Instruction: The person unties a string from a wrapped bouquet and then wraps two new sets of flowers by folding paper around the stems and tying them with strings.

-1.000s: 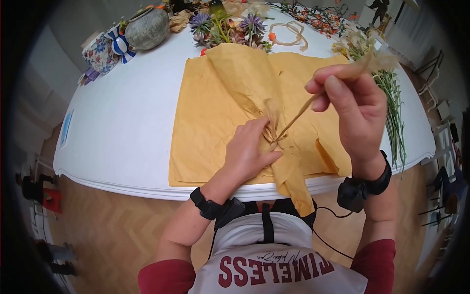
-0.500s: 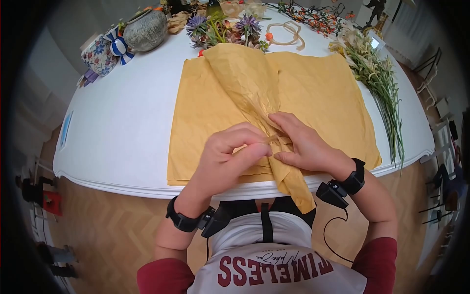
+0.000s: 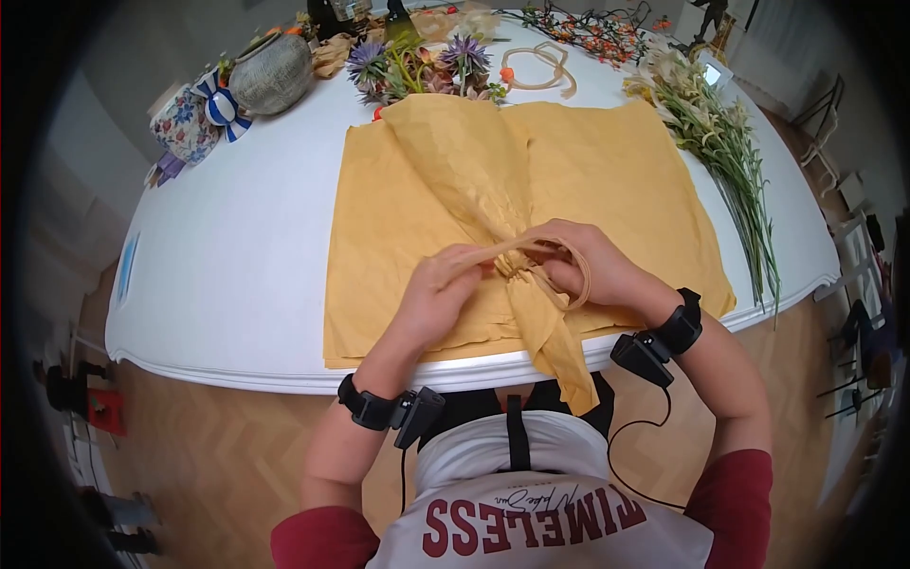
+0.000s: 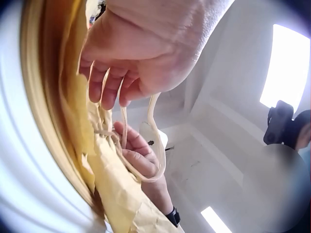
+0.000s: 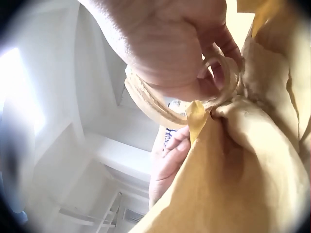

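Observation:
A yellow paper wrap (image 3: 464, 156) lies on flat yellow paper sheets (image 3: 626, 180), gathered tight at its waist, with a crumpled tail (image 3: 559, 356) over the table's front edge. Tan ribbon (image 3: 585, 275) goes round the waist and bows out in a loop on the right. My left hand (image 3: 431, 294) pinches one stretch of ribbon left of the waist. On the other side, my right hand (image 3: 602, 266) has thumb and fingers bent at the gathered waist, pinching ribbon there; the loop hangs across that hand. In the right wrist view, curled ribbon (image 5: 226, 80) shows beside its fingertips.
Long-stemmed pale flowers (image 3: 720, 152) lie to the right. Behind the paper are purple thistle-like blooms (image 3: 464, 55) and a coil of cord (image 3: 540, 68). A grey pot (image 3: 272, 71) and a floral-patterned vessel (image 3: 185, 123) stand at back left. Orange-berried branches (image 3: 588, 33) lie at the back.
My right hand came down from its raised pull on the ribbon to the waist. My left hand left the waist and drew slightly left with ribbon; a loop now shows at right.

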A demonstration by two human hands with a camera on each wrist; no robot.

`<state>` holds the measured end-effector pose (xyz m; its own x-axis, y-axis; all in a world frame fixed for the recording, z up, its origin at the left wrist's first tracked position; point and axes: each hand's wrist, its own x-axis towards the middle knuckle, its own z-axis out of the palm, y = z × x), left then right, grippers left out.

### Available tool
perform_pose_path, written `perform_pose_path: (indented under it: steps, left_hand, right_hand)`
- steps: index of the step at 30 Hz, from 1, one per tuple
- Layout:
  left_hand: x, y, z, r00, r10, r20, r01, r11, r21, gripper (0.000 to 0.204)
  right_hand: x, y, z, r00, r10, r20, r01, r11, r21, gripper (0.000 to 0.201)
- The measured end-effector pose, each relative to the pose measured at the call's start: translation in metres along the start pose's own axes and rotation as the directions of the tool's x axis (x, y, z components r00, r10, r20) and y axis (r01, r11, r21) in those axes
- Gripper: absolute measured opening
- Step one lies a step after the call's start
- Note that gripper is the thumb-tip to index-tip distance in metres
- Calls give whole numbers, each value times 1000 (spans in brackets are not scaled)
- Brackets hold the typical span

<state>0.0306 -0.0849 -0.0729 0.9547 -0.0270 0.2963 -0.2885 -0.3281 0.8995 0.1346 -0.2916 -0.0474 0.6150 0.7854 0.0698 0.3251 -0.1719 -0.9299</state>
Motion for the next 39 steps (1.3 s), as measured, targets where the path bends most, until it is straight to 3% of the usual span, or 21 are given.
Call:
perform_pose_path:
  steps: [3, 7, 10, 12, 16, 18, 19, 20, 22, 23, 25, 26, 27, 28, 29, 32, 34, 35, 36, 38, 39]
  left_hand:
    - [-7, -8, 17, 998, -57, -4, 57, 997, -55, 27]
    - [-4, -6, 24, 995, -87, -51, 85, 996, -35, 29]
    - [-3, -7, 22, 991, -130, -40, 126, 989, -76, 29]
    - [-5, -12, 23, 990, -141, -25, 138, 986, -93, 29]
    - [-9, -10, 23, 989, -133, -57, 132, 991, -20, 30]
    - [-9, -9, 24, 988, -135, -69, 138, 990, 32, 32]
    - [-9, -18, 27, 992, -94, -79, 95, 995, 10, 33]
    - [-9, -16, 27, 993, -90, -81, 91, 996, 6, 33]
    - [-9, -10, 25, 997, 8, -77, 1, 994, 113, 33]
    - [-8, -10, 25, 996, 37, -79, -27, 992, 124, 32]
    - [-8, -7, 24, 995, 45, -84, -33, 990, 139, 32]
    - [-8, -5, 24, 995, 55, -79, -42, 986, 160, 32]
    - [-8, -5, 24, 995, 58, -83, -44, 987, 156, 32]
    - [-8, -5, 24, 995, 57, -78, -44, 985, 164, 32]
    - [-8, -5, 23, 996, 56, -72, -43, 984, 175, 31]
    - [-9, -4, 24, 996, 37, -81, -22, 983, 180, 31]
    - [-8, -2, 24, 995, 40, -92, -22, 982, 187, 30]
    - [-8, -1, 24, 996, 32, -89, -14, 980, 198, 29]
    - [-8, 0, 24, 996, 23, -83, -5, 978, 211, 29]
    - [-7, 2, 22, 997, 43, -70, -25, 970, 241, 28]
    - [-6, 4, 21, 997, 36, -64, -19, 968, 249, 28]
  right_hand:
    - [3, -2, 2, 991, -117, 69, 135, 815, -563, 26]
    - [8, 7, 2, 961, -267, 66, 245, 722, -647, 21]
    - [11, -4, 2, 985, -109, 133, 157, 885, -439, 17]
    - [13, -7, 3, 997, -44, 71, 27, 975, 218, 10]
    - [-1, -96, -51, 971, -190, -143, 228, 917, 328, 8]
    - [-18, -131, -94, 860, -417, -295, 482, 854, 197, 23]
    - [-18, -142, -103, 608, -493, -622, 739, 637, 218, 18]
    - [-43, -154, -147, 580, -504, -640, 770, 597, 227, 32]
    - [-45, -203, -254, 689, -724, -24, 647, 600, 471, 26]
    - [-48, -211, -262, 691, -722, -13, 641, 606, 471, 26]
    - [-48, -219, -268, 716, -694, 69, 619, 678, 397, 26]
    - [-44, -198, -223, 701, -644, -306, 705, 691, 159, 20]
    - [-38, -174, -169, 524, -573, -630, 681, 726, -94, 17]
    - [-33, -170, -157, 863, -444, -239, 440, 895, -73, 15]
    - [-17, -158, -135, 962, -270, -46, 264, 959, -102, 12]
    - [30, -114, -108, 819, 267, 508, -112, 943, -314, 11]
    - [74, -90, -121, 800, 434, 415, -188, 837, -514, 11]
    - [101, -86, -138, 930, 317, 186, -79, 667, -741, 6]
    - [133, -67, -167, 991, -130, -37, 22, 429, -903, 14]
    - [173, -66, -204, 651, -733, -197, 1, 261, -965, 26]
    - [189, -60, -218, 645, -736, -204, -4, 264, -964, 26]
